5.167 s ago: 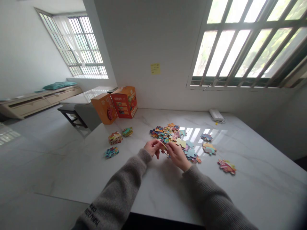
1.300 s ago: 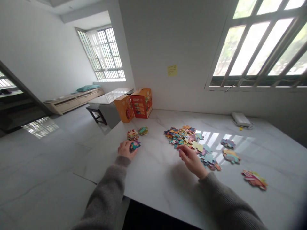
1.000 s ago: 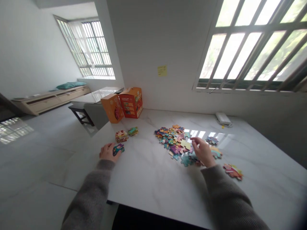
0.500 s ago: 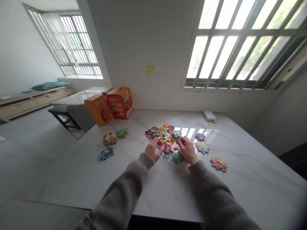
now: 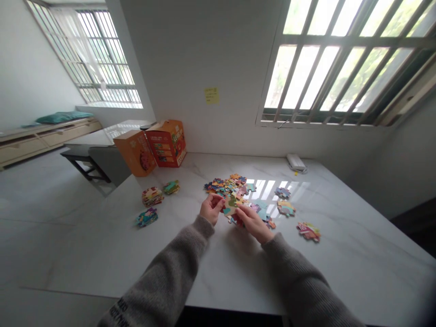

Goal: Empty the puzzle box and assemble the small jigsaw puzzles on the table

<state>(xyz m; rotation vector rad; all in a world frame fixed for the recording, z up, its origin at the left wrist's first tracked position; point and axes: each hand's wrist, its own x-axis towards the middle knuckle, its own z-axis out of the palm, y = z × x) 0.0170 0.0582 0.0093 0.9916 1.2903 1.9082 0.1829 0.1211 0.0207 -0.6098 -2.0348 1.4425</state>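
Observation:
Between my two hands is a puzzle piece (image 5: 230, 204) with green, cream and teal print, raised a little above the table. My left hand (image 5: 212, 209) pinches its left edge between thumb and fingers. Thumb and fingers of my right hand (image 5: 254, 221) are closed on its lower right side. Just behind and under the hands lies a heap of mixed puzzle pieces (image 5: 226, 185). A pale teal piece (image 5: 260, 209) shows beyond my right hand, and parts of the heap are hidden by both hands.
Small stacks of pieces lie at left: red-cream (image 5: 152, 196), green (image 5: 171, 186), blue-purple (image 5: 147, 217). More lie at right: blue (image 5: 282, 193), yellow-teal (image 5: 286, 208), red (image 5: 308, 231). Orange boxes (image 5: 170, 144) stand at back left; a white device (image 5: 295, 162) sits at back right.
My right hand has moved left and towards my left hand with a piece. My left hand, apart from it before, has closed on the piece's other edge. The view has shifted slightly.

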